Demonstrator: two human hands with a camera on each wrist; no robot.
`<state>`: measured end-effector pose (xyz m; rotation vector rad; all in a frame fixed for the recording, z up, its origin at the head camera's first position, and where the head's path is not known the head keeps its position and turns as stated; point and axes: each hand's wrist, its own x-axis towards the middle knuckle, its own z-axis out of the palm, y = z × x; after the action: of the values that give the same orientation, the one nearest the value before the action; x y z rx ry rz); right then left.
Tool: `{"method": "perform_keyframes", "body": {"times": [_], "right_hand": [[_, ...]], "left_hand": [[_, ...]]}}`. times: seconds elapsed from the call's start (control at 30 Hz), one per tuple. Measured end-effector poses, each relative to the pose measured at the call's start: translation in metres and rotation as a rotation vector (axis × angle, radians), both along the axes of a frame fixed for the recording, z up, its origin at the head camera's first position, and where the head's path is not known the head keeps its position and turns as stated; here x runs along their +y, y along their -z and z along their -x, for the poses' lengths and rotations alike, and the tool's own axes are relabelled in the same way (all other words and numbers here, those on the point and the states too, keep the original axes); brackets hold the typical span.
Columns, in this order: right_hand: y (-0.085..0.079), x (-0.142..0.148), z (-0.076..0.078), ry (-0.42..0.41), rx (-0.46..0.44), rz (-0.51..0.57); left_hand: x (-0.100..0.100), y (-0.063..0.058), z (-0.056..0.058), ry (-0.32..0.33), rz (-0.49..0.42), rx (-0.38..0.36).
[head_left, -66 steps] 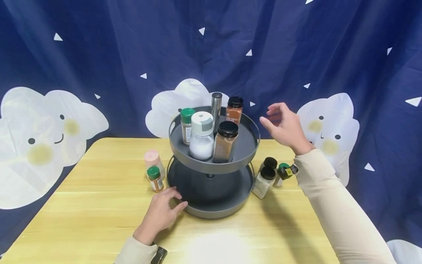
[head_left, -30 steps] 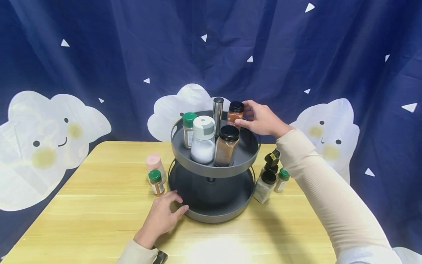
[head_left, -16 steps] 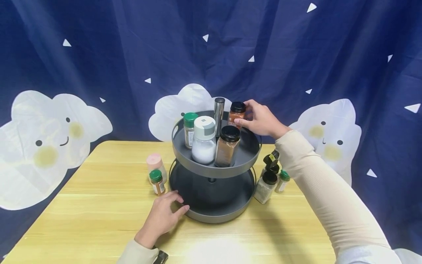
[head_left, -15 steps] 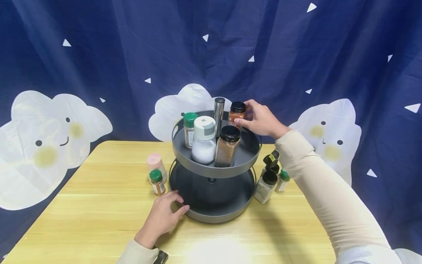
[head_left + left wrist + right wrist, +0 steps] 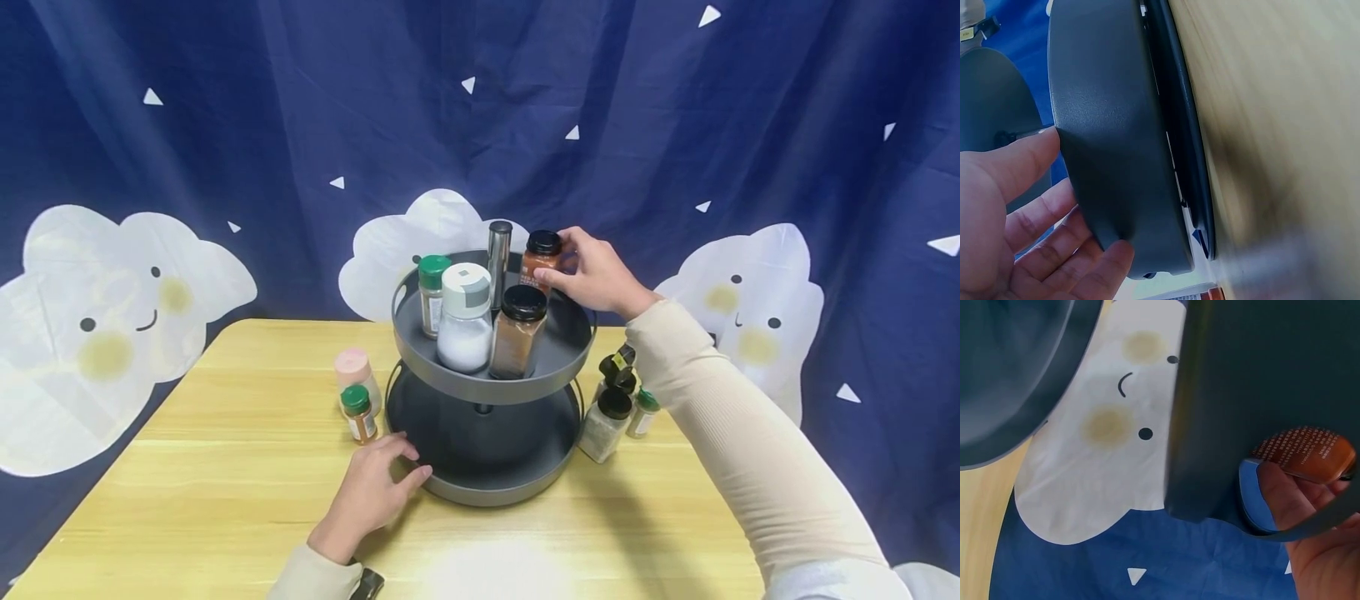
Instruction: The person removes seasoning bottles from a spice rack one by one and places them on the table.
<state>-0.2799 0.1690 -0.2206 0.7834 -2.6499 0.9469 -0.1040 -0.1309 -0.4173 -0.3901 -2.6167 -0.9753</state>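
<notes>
On the upper tier of a dark grey two-tier turntable (image 5: 487,492), my right hand (image 5: 600,271) grips an orange-red spice jar (image 5: 540,265) with a black lid. The jar stands upright at the back right of the tier; in the right wrist view its printed side (image 5: 1310,453) shows through the handle cutout. My left hand (image 5: 371,492) rests at the lower tier's front-left rim, fingers relaxed; in the left wrist view the thumb and fingertips touch the grey wall (image 5: 1110,125). A white-capped shaker (image 5: 463,325), a brown spice jar (image 5: 517,333) and a green-capped jar (image 5: 432,296) share the upper tier.
A pink-capped shaker (image 5: 355,371) and a small green-capped jar (image 5: 358,417) stand on the wooden table (image 5: 195,467) at left. At right are a black-capped jar (image 5: 603,429), another dark-lidded jar and a green-capped jar (image 5: 643,415). A blue curtain (image 5: 480,125) hangs behind.
My right hand has come in from the right and taken hold of the orange-red spice jar. Over the last second it has barely moved. The left hand stays at the rim.
</notes>
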Motion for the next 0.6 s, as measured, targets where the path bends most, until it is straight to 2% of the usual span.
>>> {"method": "perform_keyframes", "body": {"times": [0.37,0.6], "right_hand": [[0.0019,0.002,-0.0011,0.021,0.01,0.035],[0.0001,0.0036,-0.003,0.037,0.015,0.047]], "left_hand": [[0.0005,0.0012,0.0008,-0.011,0.002,-0.013],[-0.0002,0.0021,0.002,-0.007,0.006,0.008]]}}
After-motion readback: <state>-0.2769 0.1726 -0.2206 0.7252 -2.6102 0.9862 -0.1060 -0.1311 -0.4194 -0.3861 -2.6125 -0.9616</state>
